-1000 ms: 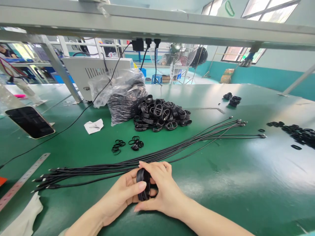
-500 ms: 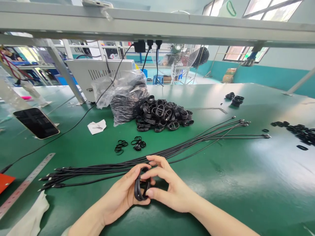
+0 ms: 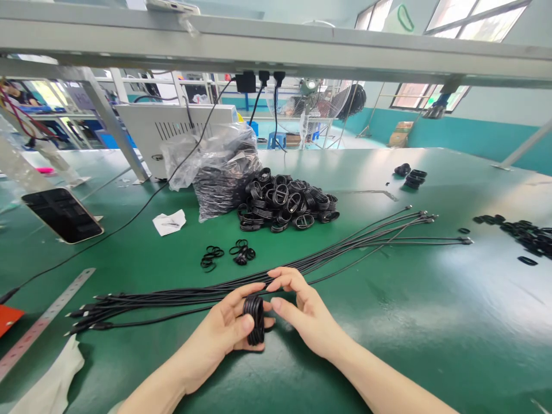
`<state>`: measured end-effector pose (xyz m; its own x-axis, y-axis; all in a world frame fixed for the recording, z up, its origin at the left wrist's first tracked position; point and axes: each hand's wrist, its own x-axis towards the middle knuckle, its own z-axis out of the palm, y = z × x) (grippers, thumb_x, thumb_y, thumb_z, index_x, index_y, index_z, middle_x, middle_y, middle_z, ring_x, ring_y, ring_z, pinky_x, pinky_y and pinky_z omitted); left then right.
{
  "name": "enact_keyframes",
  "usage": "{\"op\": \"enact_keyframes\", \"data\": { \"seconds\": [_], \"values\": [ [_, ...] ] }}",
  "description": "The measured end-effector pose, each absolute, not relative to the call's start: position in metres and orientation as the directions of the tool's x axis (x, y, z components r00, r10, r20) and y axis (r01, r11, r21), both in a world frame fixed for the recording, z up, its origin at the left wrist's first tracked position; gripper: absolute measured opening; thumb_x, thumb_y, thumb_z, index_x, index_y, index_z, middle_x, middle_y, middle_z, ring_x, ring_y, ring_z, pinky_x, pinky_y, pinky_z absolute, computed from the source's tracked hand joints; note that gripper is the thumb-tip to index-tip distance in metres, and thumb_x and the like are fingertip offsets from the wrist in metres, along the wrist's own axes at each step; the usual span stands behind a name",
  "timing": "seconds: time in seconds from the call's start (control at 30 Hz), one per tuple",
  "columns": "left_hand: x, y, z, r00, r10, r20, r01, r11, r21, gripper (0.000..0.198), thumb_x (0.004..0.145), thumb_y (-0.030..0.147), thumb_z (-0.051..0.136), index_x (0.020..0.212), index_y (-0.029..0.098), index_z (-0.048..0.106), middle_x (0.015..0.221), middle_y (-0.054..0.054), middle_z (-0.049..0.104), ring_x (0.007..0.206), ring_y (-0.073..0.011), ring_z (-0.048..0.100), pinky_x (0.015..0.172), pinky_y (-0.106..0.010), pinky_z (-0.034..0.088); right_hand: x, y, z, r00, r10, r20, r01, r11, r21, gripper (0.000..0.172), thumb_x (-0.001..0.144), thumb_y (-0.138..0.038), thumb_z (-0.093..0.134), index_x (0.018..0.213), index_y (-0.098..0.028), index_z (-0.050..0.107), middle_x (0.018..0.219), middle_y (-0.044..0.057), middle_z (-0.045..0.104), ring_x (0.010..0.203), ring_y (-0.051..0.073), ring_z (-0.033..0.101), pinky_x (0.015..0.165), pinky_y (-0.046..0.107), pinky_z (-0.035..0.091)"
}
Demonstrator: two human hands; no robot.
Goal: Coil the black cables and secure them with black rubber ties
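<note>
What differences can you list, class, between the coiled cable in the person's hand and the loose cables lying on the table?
The coiled cable is wound into a tight, compact bundle, while the loose cables stretch out long and nearly straight. The coiled cable is held in the left hand, while the loose cables lie flat on the green table. Both are thin and black.

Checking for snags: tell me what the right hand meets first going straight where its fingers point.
Likely the coiled black cable held in the left hand, though depth is unclear from this view.
</note>
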<state>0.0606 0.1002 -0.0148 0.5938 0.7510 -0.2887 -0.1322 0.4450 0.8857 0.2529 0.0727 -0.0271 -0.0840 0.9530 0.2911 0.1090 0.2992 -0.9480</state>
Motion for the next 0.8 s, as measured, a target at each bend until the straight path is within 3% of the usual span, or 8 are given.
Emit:
{"op": "enact_keyframes", "data": {
  "seconds": [0.1,0.2,0.43,0.6,0.8],
  "values": [
    [0.061,0.101,-0.019,0.562,0.790,-0.246,-0.053,0.331,0.942,0.050,0.064,0.026,0.084,0.110,0.022,0.065,0.114,-0.011,0.070,0.104,-0.0284,0.065,0.089,-0.041,0.053,0.250,0.071,-0.029,-0.132,0.924,0.359,0.238,0.381,-0.893,0.042,0.080,-0.007,0.054,0.115,-0.029,0.061,0.131,0.005,0.054,0.124,0.022,0.047,0.105,0.045,0.036],
    [0.063,0.100,-0.018,0.549,0.807,-0.217,0.022,0.245,0.969,0.044,0.065,0.021,0.083,0.106,0.021,0.068,0.113,-0.009,0.072,0.102,-0.0249,0.065,0.096,-0.039,0.049,0.245,0.070,-0.031,-0.186,0.877,0.444,0.324,0.481,-0.815,0.054,0.081,-0.005,0.050,0.128,-0.031,0.055,0.130,0.004,0.058,0.122,0.022,0.049,0.104,0.045,0.036],
    [0.066,0.099,-0.015,0.595,0.771,-0.225,0.060,0.237,0.970,0.046,0.068,0.018,0.080,0.112,0.020,0.066,0.109,-0.007,0.073,0.096,-0.0222,0.065,0.097,-0.040,0.047,0.247,0.075,-0.038,-0.255,0.780,0.572,0.432,0.621,-0.654,0.055,0.084,-0.004,0.044,0.133,-0.028,0.051,0.119,0.003,0.067,0.115,0.017,0.057,0.110,0.046,0.030],
    [0.067,0.094,-0.010,0.646,0.711,-0.278,0.114,0.271,0.956,0.031,0.068,0.020,0.079,0.098,0.017,0.072,0.101,-0.007,0.074,0.094,-0.0232,0.066,0.093,-0.039,0.049,0.247,0.077,-0.042,-0.273,0.684,0.677,0.549,0.688,-0.474,0.042,0.084,-0.004,0.046,0.117,-0.025,0.063,0.105,0.002,0.073,0.105,0.016,0.064,0.111,0.046,0.031],
    [0.066,0.097,-0.015,0.649,0.702,-0.293,0.074,0.325,0.943,0.034,0.065,0.022,0.082,0.098,0.018,0.073,0.099,-0.007,0.075,0.091,-0.0226,0.068,0.093,-0.039,0.049,0.241,0.080,-0.044,-0.260,0.618,0.742,0.639,0.686,-0.347,0.035,0.082,-0.001,0.049,0.108,-0.019,0.065,0.099,0.003,0.074,0.101,0.016,0.066,0.114,0.042,0.027]
  ]
}}
